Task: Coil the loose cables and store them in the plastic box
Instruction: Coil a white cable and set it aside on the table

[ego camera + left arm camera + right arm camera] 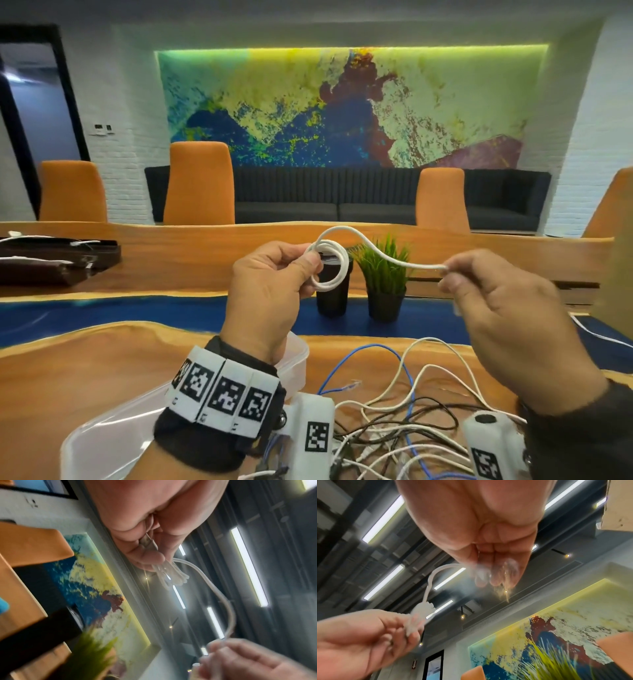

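Left hand (270, 291) raised before us, we pinch a small coil of white cable (327, 265) between thumb and fingertips, its loops standing just right of that thumb. From the coil the free length arcs up, then runs roughly level to the right, ending at our right hand (503, 322), whose thumb and forefinger clamp its tail. Below both wrists a tangle of loose cables (404, 411) sprawls on the wooden table (85, 370), the clear plastic box (113, 442) under our left forearm.

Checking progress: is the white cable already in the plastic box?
No, the white cable is held above the table between left hand and right hand.
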